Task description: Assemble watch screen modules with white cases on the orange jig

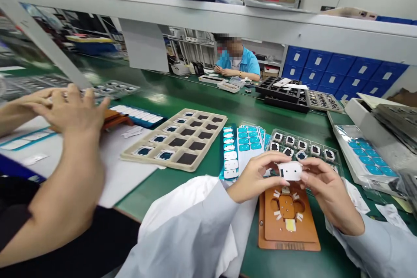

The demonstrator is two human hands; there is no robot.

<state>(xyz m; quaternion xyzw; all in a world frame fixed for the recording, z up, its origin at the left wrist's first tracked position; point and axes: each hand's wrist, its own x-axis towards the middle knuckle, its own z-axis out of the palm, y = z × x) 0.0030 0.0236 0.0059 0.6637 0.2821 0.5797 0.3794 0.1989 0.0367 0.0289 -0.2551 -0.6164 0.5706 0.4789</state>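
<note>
Grey sleeves nearest; left fingers, right fingers pinch white plate, possibly plastic, above orange fixture.

The jig lies on the table. Just behind it is a parts tray. Behind and left of the jig are label sheets, with a compartment tray farther left. Bins stand well behind it.
</note>
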